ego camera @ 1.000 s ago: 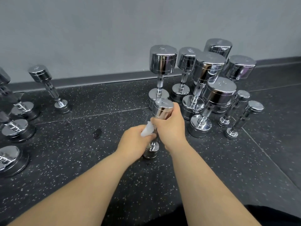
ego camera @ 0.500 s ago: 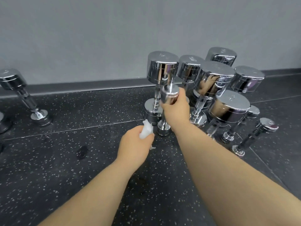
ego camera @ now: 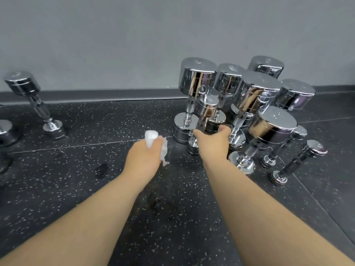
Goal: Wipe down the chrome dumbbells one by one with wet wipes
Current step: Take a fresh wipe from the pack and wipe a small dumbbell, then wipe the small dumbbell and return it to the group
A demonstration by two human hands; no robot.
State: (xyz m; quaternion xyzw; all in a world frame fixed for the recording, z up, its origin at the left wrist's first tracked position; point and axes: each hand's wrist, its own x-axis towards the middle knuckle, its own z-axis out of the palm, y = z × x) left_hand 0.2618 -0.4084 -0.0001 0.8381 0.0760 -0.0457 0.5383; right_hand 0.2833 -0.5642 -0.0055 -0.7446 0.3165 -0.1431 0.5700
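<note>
Head view: left hand (ego camera: 143, 156) grips a crumpled white wet wipe (ego camera: 151, 138); right hand (ego camera: 212, 144) brackets a small upright chrome dumbbell (ego camera: 207, 110) standing before the cluster of larger chrome dumbbells (ego camera: 197, 77), grip unclear. Probably mid-task; which are wiped, I cannot tell.

A plain matte grey wall (ego camera: 134, 35) fills the upper part of the view, evenly lit with no hard shadows. It meets the floor at a low dark grey skirting strip (ego camera: 115, 95) running the whole width. The floor (ego camera: 172, 217) is black rubber tiling flecked with small white and grey specks, crossed by thin straight seams (ego camera: 76, 146), one roughly parallel to the wall and another slanting toward the near right corner; a darker smudge (ego camera: 101, 169) lies left of the middle.
</note>
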